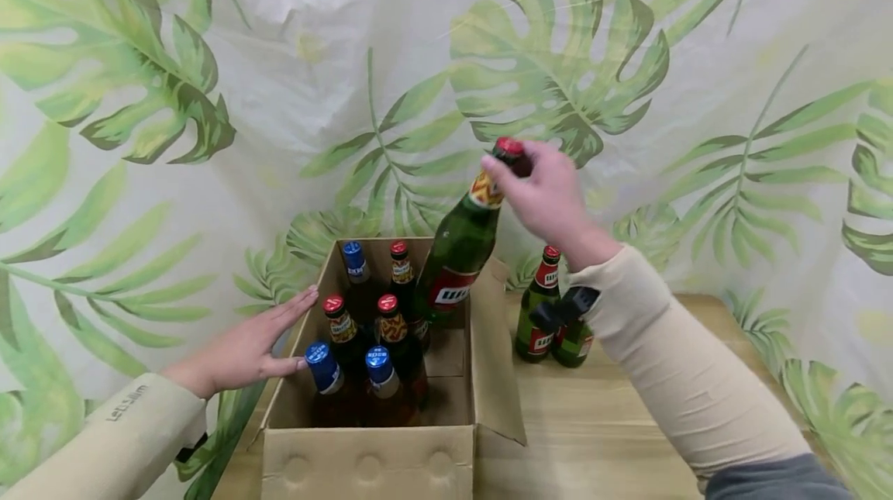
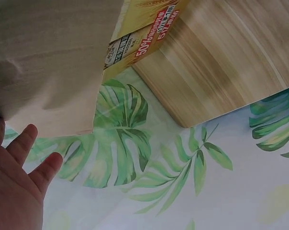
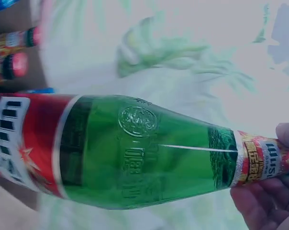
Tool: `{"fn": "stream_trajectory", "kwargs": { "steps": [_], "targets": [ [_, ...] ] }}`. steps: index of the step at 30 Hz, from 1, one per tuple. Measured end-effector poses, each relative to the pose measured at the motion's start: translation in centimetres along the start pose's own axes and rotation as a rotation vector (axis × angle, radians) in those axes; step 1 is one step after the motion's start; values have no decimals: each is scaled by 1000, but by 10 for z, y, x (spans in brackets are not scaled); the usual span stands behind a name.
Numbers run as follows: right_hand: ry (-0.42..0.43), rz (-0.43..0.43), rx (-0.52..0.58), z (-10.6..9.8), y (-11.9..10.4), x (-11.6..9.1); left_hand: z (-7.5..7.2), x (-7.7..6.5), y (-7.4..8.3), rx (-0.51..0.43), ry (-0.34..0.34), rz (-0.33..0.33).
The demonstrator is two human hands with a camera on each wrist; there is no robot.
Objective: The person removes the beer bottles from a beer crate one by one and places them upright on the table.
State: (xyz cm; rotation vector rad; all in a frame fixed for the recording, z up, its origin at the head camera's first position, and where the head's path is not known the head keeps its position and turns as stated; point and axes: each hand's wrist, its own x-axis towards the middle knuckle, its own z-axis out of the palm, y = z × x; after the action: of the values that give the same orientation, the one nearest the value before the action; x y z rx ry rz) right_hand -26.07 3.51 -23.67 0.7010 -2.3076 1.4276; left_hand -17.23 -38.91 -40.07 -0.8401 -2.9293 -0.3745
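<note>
By the neck, just under its red cap, my right hand grips a green glass beer bottle. The bottle tilts over the cardboard box, its base at the box's right side. In the right wrist view, thumb and fingers close round the neck label of the bottle. My left hand is at the box's left edge, fingers extended; in the left wrist view the hand is spread beside a cardboard flap. Several bottles stand in the box, some with blue caps, others with red caps.
Two green bottles stand on the wooden table right of the box, partly behind my right forearm. A box flap folds outward on the right. Behind hangs a leaf-patterned sheet.
</note>
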Motion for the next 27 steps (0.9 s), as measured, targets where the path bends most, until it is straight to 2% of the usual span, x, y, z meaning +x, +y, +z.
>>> {"fn": "stream_trajectory", "kwargs": {
  "steps": [4, 8, 11, 14, 19, 24, 27],
  "targets": [
    [47, 21, 23, -30, -19, -2, -3, -1, 0, 19, 6, 8],
    [51, 16, 27, -50, -28, -11, -3, 1, 0, 32, 4, 17],
    [20, 0, -10, -63, -30, -20, -2, 2, 0, 30, -3, 8],
    [6, 7, -122, -79, -28, -35, -1, 2, -1, 24, -10, 1],
    [0, 32, -311, -102, -10, -64, -2, 1, 0, 18, 0, -2],
    [-80, 92, -412, -113, 21, -82, -3, -1, 1, 25, 1, -8],
    [-75, 117, -460, -121, 42, -93, -3, 0, 1, 26, -5, -8]
  ]
}}
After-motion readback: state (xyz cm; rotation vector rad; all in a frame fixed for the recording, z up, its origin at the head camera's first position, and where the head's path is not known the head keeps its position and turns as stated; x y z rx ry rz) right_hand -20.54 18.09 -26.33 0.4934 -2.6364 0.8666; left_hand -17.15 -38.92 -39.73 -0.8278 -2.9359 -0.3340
